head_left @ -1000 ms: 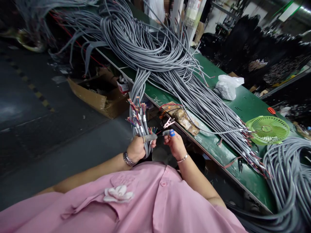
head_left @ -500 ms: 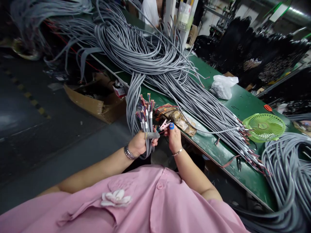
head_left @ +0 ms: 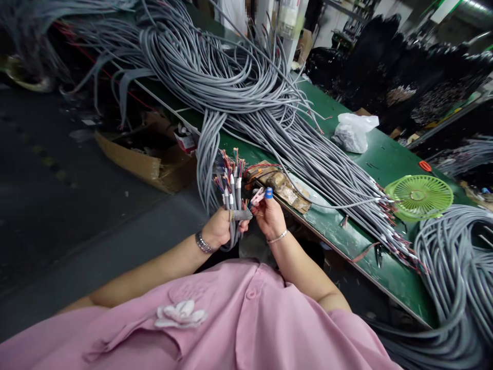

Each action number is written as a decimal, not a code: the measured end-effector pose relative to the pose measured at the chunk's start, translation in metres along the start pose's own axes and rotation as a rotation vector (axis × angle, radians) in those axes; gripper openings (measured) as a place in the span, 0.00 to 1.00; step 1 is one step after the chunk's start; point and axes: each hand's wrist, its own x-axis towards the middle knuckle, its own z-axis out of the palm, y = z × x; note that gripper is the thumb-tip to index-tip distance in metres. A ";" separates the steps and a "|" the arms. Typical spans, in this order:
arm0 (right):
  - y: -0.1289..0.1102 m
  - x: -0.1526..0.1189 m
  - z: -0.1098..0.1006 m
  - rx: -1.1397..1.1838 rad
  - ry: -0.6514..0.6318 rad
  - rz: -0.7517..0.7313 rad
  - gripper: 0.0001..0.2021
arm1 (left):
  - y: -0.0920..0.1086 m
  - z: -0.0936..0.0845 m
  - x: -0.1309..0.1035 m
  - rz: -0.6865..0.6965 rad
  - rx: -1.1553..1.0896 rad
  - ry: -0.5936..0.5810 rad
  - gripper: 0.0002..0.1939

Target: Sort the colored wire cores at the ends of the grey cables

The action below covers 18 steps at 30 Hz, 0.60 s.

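My left hand [head_left: 219, 227] is closed round a bundle of grey cables [head_left: 238, 191] whose stripped ends fan upward with many coloured wires and white bands. A grey wrap [head_left: 242, 215] covers its thumb, which lies across the bundle. Close beside it on the right, my right hand [head_left: 271, 220] is closed on a small pink tool [head_left: 258, 197], perhaps a clip or snips. A blue cover [head_left: 268, 192] is on the right thumb. The right fingertips are near the coloured wires of one cable; whether they touch them I cannot tell.
Long grey cables [head_left: 308, 149] lie across the green table [head_left: 327, 231]. A green fan [head_left: 419, 196], a white plastic bag [head_left: 355, 132] and a brown taped piece [head_left: 287, 191] are on it. An open cardboard box [head_left: 142, 164] stands left. Another person's white sleeve [head_left: 233, 15] shows at the back.
My right hand has moved slightly left and down, with the pink tool tilted closer to the bundle. My left hand keeps its grip. The whole view has shifted a little.
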 end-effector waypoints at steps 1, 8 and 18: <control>0.001 0.000 0.000 0.002 0.007 -0.008 0.20 | -0.001 -0.001 0.000 -0.001 0.002 0.000 0.08; 0.000 -0.001 0.002 0.033 -0.003 0.010 0.22 | -0.003 -0.001 0.001 -0.018 -0.013 0.022 0.07; -0.007 -0.007 -0.007 0.060 -0.128 0.219 0.28 | -0.001 -0.005 -0.010 -0.009 -0.040 0.020 0.08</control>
